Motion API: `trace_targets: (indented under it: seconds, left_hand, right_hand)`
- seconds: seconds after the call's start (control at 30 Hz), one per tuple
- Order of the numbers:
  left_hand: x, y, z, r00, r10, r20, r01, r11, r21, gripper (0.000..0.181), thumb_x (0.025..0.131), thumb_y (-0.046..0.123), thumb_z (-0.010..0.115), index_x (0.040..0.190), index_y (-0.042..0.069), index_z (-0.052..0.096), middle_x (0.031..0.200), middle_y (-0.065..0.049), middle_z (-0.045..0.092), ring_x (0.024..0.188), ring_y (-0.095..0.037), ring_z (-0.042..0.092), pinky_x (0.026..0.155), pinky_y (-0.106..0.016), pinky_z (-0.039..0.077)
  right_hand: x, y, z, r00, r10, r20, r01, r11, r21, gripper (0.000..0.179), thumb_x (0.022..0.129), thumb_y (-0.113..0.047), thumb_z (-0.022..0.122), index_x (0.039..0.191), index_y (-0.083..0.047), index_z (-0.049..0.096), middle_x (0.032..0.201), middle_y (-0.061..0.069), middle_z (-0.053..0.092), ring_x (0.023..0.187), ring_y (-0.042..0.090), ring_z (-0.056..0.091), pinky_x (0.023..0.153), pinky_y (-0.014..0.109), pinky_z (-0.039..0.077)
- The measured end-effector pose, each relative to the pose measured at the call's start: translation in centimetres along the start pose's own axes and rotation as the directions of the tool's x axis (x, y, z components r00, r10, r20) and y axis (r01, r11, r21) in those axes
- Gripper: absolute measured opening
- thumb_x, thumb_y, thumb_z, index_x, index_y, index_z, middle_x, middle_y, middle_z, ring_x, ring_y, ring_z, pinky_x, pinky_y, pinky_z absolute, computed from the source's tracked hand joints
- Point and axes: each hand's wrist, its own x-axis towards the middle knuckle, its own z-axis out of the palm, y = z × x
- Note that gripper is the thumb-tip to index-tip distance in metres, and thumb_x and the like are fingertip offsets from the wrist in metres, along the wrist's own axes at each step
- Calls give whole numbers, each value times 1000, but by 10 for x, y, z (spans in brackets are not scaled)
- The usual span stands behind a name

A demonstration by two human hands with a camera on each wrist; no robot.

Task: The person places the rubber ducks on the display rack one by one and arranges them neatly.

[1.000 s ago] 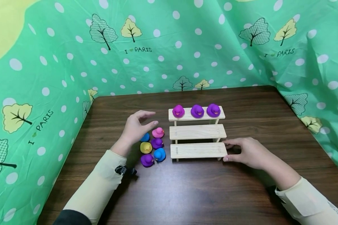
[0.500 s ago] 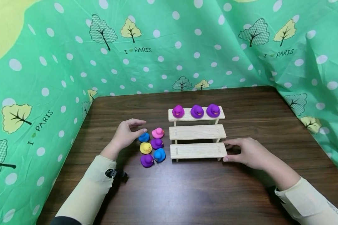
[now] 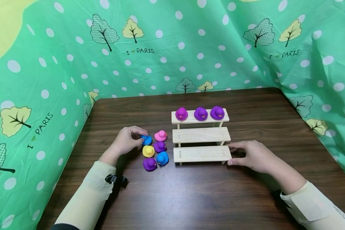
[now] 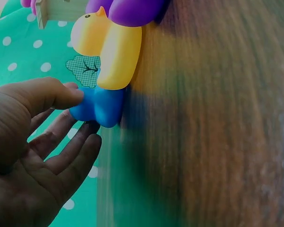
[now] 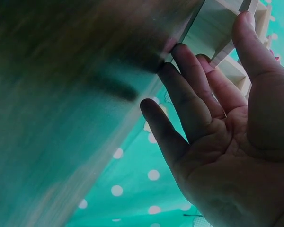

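My left hand (image 3: pixel 126 140) pinches a blue rubber duck (image 3: pixel 147 140) at the back left of a group of loose ducks. In the left wrist view the thumb lies on the blue duck's (image 4: pixel 109 108) near side, with fingers curled around the other side. A yellow duck (image 3: pixel 148 151) sits right beside it. My right hand (image 3: pixel 254 157) holds the right end of a three-step wooden stand (image 3: pixel 201 154), thumb at the lowest step's front corner and index finger behind. On the top step stand a magenta duck (image 3: pixel 181 114) and two purple ducks (image 3: pixel 201 114).
Between the left hand and the stand are a pink duck (image 3: pixel 161 135), a purple duck (image 3: pixel 160 147), another blue duck (image 3: pixel 162 158) and a second purple duck (image 3: pixel 150 164). Green dotted cloth (image 3: pixel 166 57) hangs behind and beside the dark wood table (image 3: pixel 195 198).
My left hand has moved left and toward me, from above the ducks down to the back-left blue duck, and its fingers have closed around it. The right hand and stand have stayed put.
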Motion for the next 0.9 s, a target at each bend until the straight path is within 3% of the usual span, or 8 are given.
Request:
trace_targets:
  seconds: [0.13,0.3,0.47,0.63,0.8,0.9]
  left_hand:
    - [-2,0,0,1000,-16,-18,17,999,37,24,88,1,78,110,11,82,116,-3,74,101,-22,70,80,-36,60]
    - [-6,1,1,996,-61,-70,67,994,89,17,90,18,86,105,14,81,95,-1,72,76,-19,67,62,-32,55]
    - [-5,2,5,990,-60,-127,80,985,156,23,85,31,90,97,16,76,83,2,71,68,-16,66,59,-34,54]
    - [-5,1,5,990,-34,-136,57,985,163,32,82,34,93,100,15,76,95,1,70,84,-18,67,73,-37,58]
    - [-7,-1,-1,999,-10,-47,13,998,67,38,82,22,93,115,12,78,115,-2,70,111,-26,67,99,-48,56]
    - [-7,-2,-3,1000,0,7,-1,998,57,37,84,15,91,118,11,78,121,-3,71,120,-29,64,107,-51,51]
  right_hand:
    - [0,0,0,1000,2,3,-2,1000,-1,68,81,-56,86,134,-16,72,105,-10,76,109,25,71,94,56,55]
    - [0,0,0,1000,0,0,0,1000,-4,68,80,-56,86,134,-16,72,104,-10,76,109,25,71,94,56,55]
    - [0,0,0,1000,1,1,-1,1000,-5,69,80,-57,86,134,-16,72,105,-10,76,110,26,70,94,57,55]
    - [0,0,1,1000,-1,0,1,1000,-2,69,80,-56,86,134,-16,72,105,-10,76,109,26,71,94,57,55]
    - [0,0,1,1000,-5,-2,5,1000,-9,69,80,-56,87,134,-15,72,105,-9,76,109,26,71,94,57,55]
    - [0,1,0,1000,-10,-8,10,1000,-13,69,80,-56,87,134,-15,72,104,-10,76,108,26,71,93,57,55]
